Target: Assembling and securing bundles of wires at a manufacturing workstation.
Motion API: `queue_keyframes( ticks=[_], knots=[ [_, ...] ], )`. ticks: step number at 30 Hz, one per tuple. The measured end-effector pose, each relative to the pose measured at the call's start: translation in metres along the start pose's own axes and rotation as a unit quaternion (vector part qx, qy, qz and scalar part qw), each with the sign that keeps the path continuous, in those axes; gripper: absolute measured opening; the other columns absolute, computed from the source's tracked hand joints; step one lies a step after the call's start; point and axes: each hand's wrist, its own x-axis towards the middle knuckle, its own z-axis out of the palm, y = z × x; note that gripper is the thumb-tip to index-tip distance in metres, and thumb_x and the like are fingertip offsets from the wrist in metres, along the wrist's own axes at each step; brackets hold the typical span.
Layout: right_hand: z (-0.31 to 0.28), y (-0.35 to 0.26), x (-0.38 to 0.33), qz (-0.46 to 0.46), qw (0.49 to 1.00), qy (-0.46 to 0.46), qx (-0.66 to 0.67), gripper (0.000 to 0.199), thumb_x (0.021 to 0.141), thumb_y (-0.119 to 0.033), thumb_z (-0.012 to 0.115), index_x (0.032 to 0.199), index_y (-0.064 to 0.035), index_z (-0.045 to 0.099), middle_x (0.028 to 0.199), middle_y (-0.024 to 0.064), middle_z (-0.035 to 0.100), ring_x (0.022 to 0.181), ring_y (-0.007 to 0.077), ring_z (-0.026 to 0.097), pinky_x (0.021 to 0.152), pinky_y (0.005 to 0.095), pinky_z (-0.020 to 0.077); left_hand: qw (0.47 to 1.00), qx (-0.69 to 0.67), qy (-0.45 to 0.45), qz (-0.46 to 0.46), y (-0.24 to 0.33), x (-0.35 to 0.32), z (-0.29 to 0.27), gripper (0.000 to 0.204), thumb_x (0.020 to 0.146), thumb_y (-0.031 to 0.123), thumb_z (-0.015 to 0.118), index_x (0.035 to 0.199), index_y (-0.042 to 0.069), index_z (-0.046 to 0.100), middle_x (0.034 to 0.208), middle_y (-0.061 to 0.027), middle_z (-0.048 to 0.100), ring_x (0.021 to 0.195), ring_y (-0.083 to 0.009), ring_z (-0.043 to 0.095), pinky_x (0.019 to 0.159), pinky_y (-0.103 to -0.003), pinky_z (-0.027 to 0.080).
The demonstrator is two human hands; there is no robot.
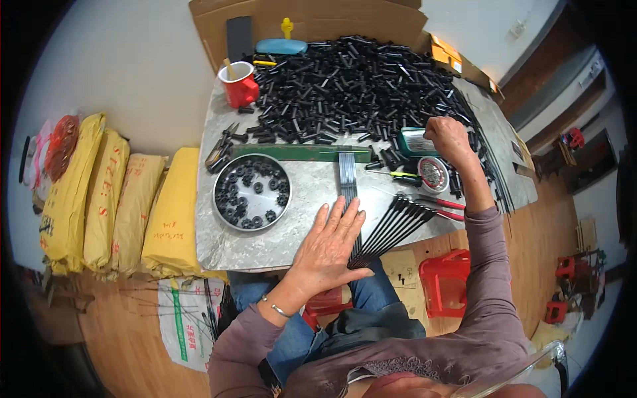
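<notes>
My left hand (328, 245) lies flat, fingers stretched, its fingertips on a flat row of thin metal rods (348, 174). The far end of that row meets a green bar (305, 153) lying across the table. My right hand (448, 138) is closed in a fist at the edge of a teal rectangular container (415, 142); whatever is inside the fist is hidden. Between the hands, black rods (393, 229) fan out over the table's front edge. Nearer the right forearm are a small round tub of tiny metal pieces (433, 175) and red-handled pliers (450, 210).
A large heap of black tubular parts (358, 86) covers the table's far side. A round metal tray (216, 204) holds small black round pieces at left, below a red mug (240, 93). Yellow sacks (171, 219) stand left; a red stool (443, 282) is below.
</notes>
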Motion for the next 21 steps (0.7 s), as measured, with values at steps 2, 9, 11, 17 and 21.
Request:
queue_keyframes(
  ticks=[2, 9, 11, 17, 21],
  knots=[
    [-0.008, 0.004, -0.006, 0.033, 0.999, 0.008, 0.021, 0.015, 0.079, -0.02, 0.061, 0.08, -0.0061, 0.065, 0.078, 0.0143, 0.065, 0.078, 0.0325, 0.063, 0.069, 0.0408, 0.0486, 1.0, 0.003, -0.002, 0.003, 0.0, -0.002, 0.0, 0.099, 0.067, 0.056, 0.073, 0.137, -0.004, 0.038, 0.148, -0.021, 0.027, 0.139, -0.0377, 0.021, 0.113, -0.05, 0.019],
    [0.0, -0.01, -0.005, -0.029, 0.937, 0.04, 0.346, 0.016, 0.087, -0.01, 0.058, 0.097, -0.0001, 0.065, 0.088, 0.0098, 0.066, 0.082, 0.0178, 0.062, 0.076, 0.0297, 0.0485, 1.0, 0.008, -0.008, -0.005, 0.001, 0.0, 0.001, 0.098, 0.067, 0.056, 0.072, 0.137, -0.004, 0.038, 0.148, -0.0213, 0.027, 0.139, -0.0385, 0.022, 0.112, -0.05, 0.02],
    [0.01, -0.045, -0.005, -0.047, 0.918, 0.006, 0.393, 0.013, 0.085, -0.008, 0.059, 0.095, 0.0001, 0.064, 0.086, 0.0099, 0.065, 0.08, 0.0181, 0.061, 0.073, 0.0302, 0.0483, 1.0, 0.008, -0.007, -0.011, 0.001, 0.0, -0.001, 0.098, 0.067, 0.056, 0.073, 0.137, -0.004, 0.038, 0.148, -0.0214, 0.027, 0.139, -0.0387, 0.022, 0.112, -0.05, 0.02],
    [0.022, -0.085, 0.0, -0.155, 0.941, -0.016, 0.302, 0.011, 0.081, -0.004, 0.062, 0.091, -0.0009, 0.064, 0.082, 0.0089, 0.06, 0.077, 0.0229, 0.059, 0.069, 0.0316, 0.0477, 1.0, 0.001, 0.01, 0.002, -0.001, 0.0, 0.001, 0.097, 0.068, 0.055, 0.073, 0.137, -0.003, 0.038, 0.147, -0.0217, 0.028, 0.137, -0.0387, 0.024, 0.112, -0.05, 0.02],
    [0.025, -0.09, -0.001, -0.097, 0.926, -0.046, 0.361, 0.011, 0.082, -0.002, 0.061, 0.093, -0.001, 0.065, 0.082, 0.0063, 0.062, 0.071, 0.0141, 0.058, 0.065, 0.0281, 0.0468, 1.0, -0.004, 0.008, -0.002, -0.002, -0.002, 0.001, 0.098, 0.068, 0.055, 0.073, 0.138, -0.003, 0.036, 0.147, -0.0214, 0.028, 0.138, -0.038, 0.022, 0.112, -0.05, 0.019]
  ],
)
